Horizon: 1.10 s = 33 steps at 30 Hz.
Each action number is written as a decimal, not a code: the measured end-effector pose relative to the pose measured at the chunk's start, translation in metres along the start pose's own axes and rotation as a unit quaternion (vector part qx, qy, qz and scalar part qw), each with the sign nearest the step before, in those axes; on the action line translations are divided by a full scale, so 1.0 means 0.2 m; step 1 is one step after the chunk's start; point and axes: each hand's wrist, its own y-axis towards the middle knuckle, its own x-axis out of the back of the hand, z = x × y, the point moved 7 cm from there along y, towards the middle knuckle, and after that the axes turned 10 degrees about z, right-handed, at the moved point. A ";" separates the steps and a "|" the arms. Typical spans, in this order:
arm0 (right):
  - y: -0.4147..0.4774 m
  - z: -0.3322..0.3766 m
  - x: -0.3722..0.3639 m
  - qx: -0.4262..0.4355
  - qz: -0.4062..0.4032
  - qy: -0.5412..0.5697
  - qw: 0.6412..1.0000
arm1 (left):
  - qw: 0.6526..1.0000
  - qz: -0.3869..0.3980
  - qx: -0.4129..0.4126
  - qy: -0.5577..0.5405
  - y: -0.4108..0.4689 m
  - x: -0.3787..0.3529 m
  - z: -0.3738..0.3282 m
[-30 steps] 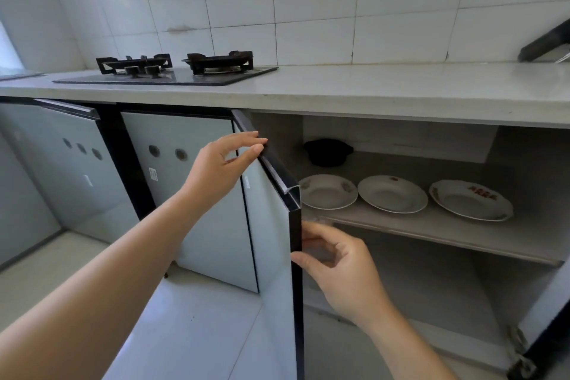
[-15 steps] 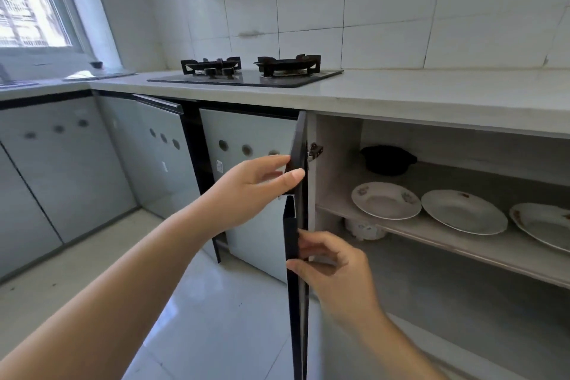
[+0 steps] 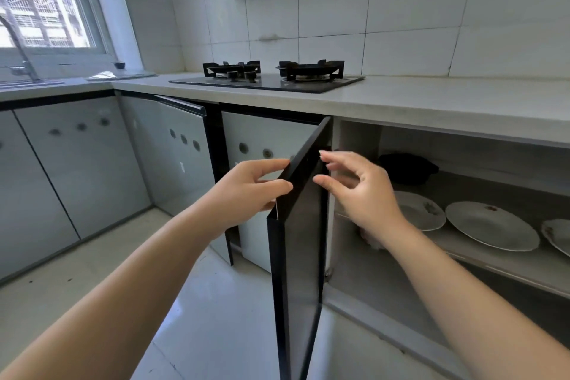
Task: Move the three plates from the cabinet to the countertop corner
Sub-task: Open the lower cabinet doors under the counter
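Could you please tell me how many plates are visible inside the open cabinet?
3, side by side on the cabinet shelf: left plate partly behind the right hand, middle plate whole, right plate cut by the frame edge; others may lie beyond.

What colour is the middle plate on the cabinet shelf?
The middle plate is white with a small reddish-brown mark near its rim; head view.
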 end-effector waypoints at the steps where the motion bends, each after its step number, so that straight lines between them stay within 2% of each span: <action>1: 0.06 0.01 -0.02 0.006 0.018 -0.020 1.000 | 1.000 0.001 0.000 -0.001 0.00 0.03 0.01; 7: 0.32 -0.02 -0.21 0.016 0.100 -0.139 0.985 | 0.998 -0.054 -0.014 -0.013 -0.02 0.24 0.14; 10: 0.38 -0.04 -0.28 0.019 0.109 -0.152 0.982 | 0.994 -0.102 -0.039 -0.016 -0.03 0.34 0.19; 14: 0.45 -0.02 -0.38 0.036 0.088 -0.176 0.980 | 0.984 -0.155 -0.073 0.060 -0.04 0.45 0.26; 18: 0.48 -0.02 -0.40 0.061 0.039 -0.183 0.980 | 0.981 -0.142 -0.096 0.092 -0.02 0.48 0.29; 27: 0.48 -0.04 -0.40 0.046 0.026 -0.167 0.985 | 0.974 -0.121 -0.108 0.156 0.01 0.51 0.26; 29: 0.46 -0.05 -0.40 0.042 0.022 -0.150 0.988 | 0.962 -0.110 -0.109 0.224 0.02 0.50 0.20; 33: 0.43 -0.06 -0.36 0.042 0.033 -0.139 0.989 | 0.901 -0.132 -0.116 0.396 0.07 0.44 0.02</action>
